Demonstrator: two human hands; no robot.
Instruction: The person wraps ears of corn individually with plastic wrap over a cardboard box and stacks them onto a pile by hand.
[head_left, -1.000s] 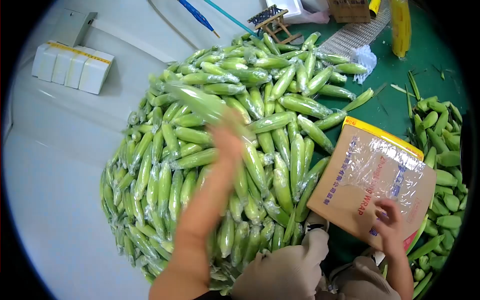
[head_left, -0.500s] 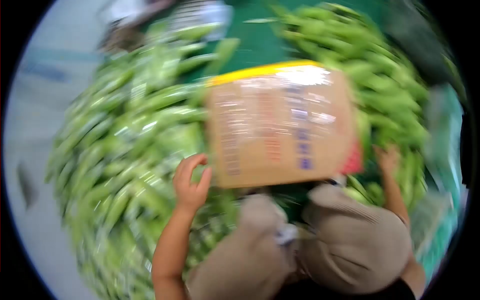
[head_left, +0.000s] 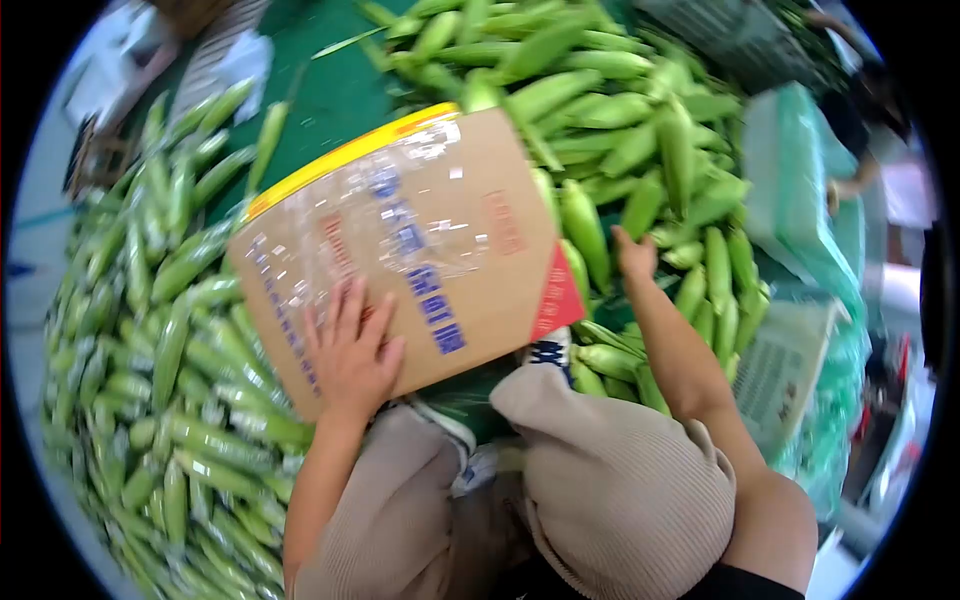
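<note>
My left hand point(head_left: 352, 350) lies flat with fingers spread on a cardboard box lid or flattened carton point(head_left: 440, 190), printed in blue and red, with a yellow strip and clear tape. The carton rests tilted over my knees and the heaps. My right hand point(head_left: 636, 258) reaches into a pile of green husked corn point(head_left: 600, 110). Its fingers close around the lower end of an ear of corn point(head_left: 645, 200); part of the fingers is hidden. Left of the carton lies a large heap of film-wrapped corn point(head_left: 170, 400).
A green plastic-lined crate point(head_left: 795, 170) and a pale crate point(head_left: 785, 375) stand at right. A dark basket point(head_left: 745, 35) is behind the loose corn. A person's arm point(head_left: 855, 180) shows at far right. Green floor point(head_left: 320, 100) lies beyond the carton.
My view has swung right and sharpened. My left hand has moved from the carton's left edge onto its face. The carton appears more tilted. My right hand has moved farther up the loose corn.
</note>
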